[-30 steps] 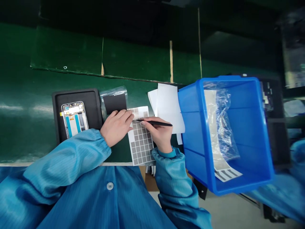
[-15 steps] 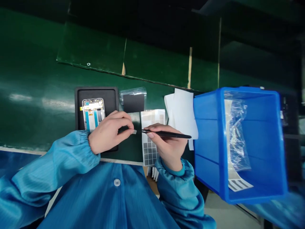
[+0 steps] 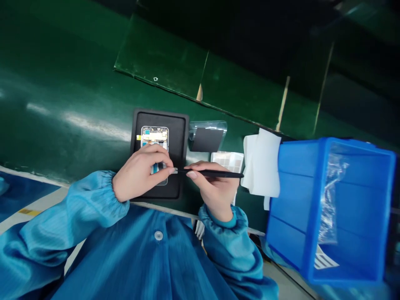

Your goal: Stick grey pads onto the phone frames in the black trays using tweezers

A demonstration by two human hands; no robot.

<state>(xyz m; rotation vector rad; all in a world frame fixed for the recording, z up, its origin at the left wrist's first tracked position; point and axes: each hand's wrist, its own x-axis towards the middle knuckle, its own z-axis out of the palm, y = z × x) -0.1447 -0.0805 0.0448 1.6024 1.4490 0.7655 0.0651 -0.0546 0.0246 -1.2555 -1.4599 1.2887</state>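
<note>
Between thumb and forefinger my left hand (image 3: 143, 171) pinches a small pale sticker-like piece (image 3: 175, 171). My right hand (image 3: 215, 185) grips black tweezers (image 3: 218, 173), whose tips point left and meet that piece. Whether the tips are closed on it is too small to tell. Below and behind my left hand, an opened phone (image 3: 155, 135) with its inner parts showing lies in a black tray (image 3: 176, 154); the hand covers part of it. Behind my right hand lies a sheet of grey square stickers (image 3: 227, 158), partly hidden.
A clear bag with a dark sheet (image 3: 206, 139) lies right of the tray. White papers (image 3: 261, 162) lie farther right, beside a blue bin (image 3: 292, 187) holding clear plastic film (image 3: 331, 200) and a striped strip (image 3: 325, 259). A raised green panel edge (image 3: 175, 89) runs behind.
The view has shifted, so the tray, papers and bin appear farther right. My hands are now over the phone and tray, and the tweezer tips have come up to the small piece.
</note>
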